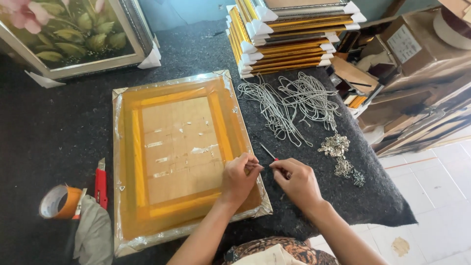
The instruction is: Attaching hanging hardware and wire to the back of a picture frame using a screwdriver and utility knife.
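head | left hand point(239, 177) pinching glossy amber-wrapped frame point(176, 157) (rectangular) | felt table point(59, 132)

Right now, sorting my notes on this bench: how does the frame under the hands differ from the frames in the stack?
The wrapped frame lies alone, face down and showing its cardboard back; the stacked frames are piled up. The wrapped frame is sheathed in yellowish film, while the stacked frames show bare gold edges with white corner guards. Both rest on the dark felt table.

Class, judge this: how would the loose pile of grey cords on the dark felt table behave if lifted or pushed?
The pile of grey cords probably droops limply, since its thin strands lie in slack loops. Likely light. The overlapping strands may tangle and drag together on the dark felt table.
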